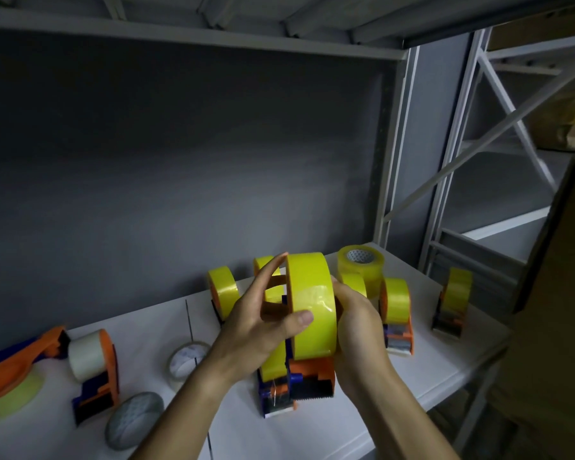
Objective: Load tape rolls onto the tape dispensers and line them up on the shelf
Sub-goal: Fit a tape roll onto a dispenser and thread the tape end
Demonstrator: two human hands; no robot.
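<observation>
Yellow roll (312, 303) on dispenser (309, 383), mid-air at shelf (352, 423) centre. Left hand (263, 327) thumb and spread fingers steady roll's side; right hand (356, 323) at 3 o'clock wraps it, probably seating roll on hub.

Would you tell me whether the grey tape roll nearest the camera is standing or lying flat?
Lying flat: the grey tape roll shows its round face upward.

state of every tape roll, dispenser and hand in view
held roll: upright, gripped by both hands
left hand: curled on held roll
right hand: gripping held roll
front dispenser: on shelf under held roll
white-roll dispenser: loaded
far-right dispenser: loaded, standing
stacked roll: loose, lying flat
grey roll: loose, leaning
</observation>
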